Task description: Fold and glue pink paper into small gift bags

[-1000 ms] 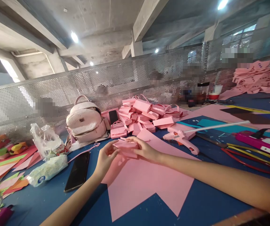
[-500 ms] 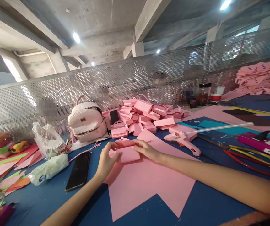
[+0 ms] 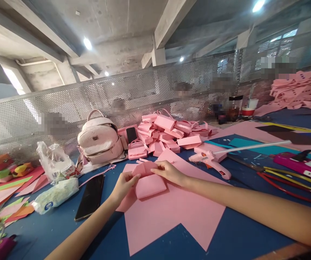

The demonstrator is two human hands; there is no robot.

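Observation:
A small folded pink box (image 3: 150,186) is held above large flat pink sheets (image 3: 171,220) on the blue table. My left hand (image 3: 124,184) pinches the left edge of its raised flap. At the right end of that flap, my right hand (image 3: 169,172) grips with thumb and fingers. The box front faces me, its flap standing up behind. Beyond my hands lies a pile of similar pink boxes (image 3: 165,124), some with strap handles. A pink glue gun (image 3: 212,162) with a long glue stick rests to the right.
A black phone (image 3: 90,196), plastic bags (image 3: 56,195) and a pale backpack (image 3: 99,141) lie left. Scissors with red and yellow handles (image 3: 288,180) and a magenta power strip (image 3: 304,168) are at right. Behind stands a perforated metal screen (image 3: 144,86), people beyond it.
The pink box has tipped so its front and raised flap show more, and it sits slightly nearer me. My left fingers have closed in on the flap's edge.

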